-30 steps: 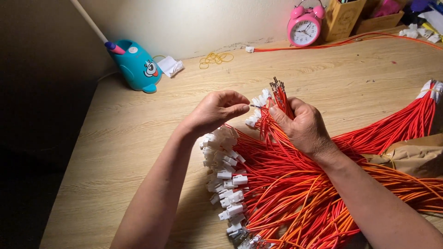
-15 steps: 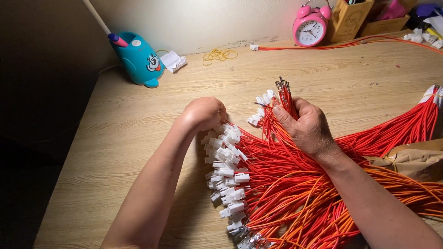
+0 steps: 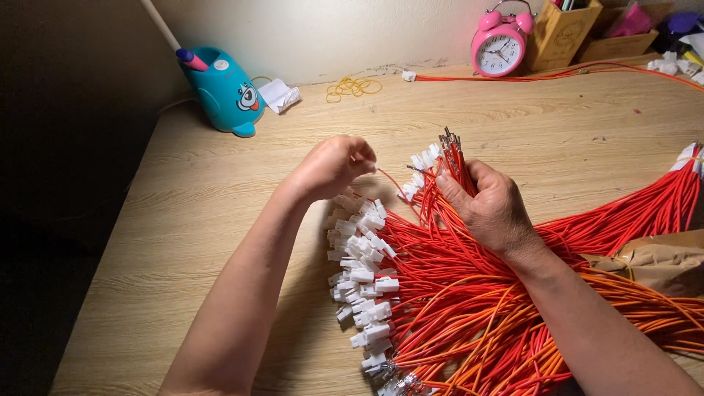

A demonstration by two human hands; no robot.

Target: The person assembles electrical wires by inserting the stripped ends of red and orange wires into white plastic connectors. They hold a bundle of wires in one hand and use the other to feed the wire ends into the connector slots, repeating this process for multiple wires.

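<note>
Red wires (image 3: 469, 293), ribbed white connectors (image 3: 363, 275), wooden table (image 3: 220, 220)

A pale wood-grain surface (image 3: 220, 220) meets a plain off-white wall (image 3: 352, 29) scuffed along its base. Warm light falls from the right (the left side drops into deep shadow), where a pink alarm clock (image 3: 500, 45) stands against the wall.
</note>
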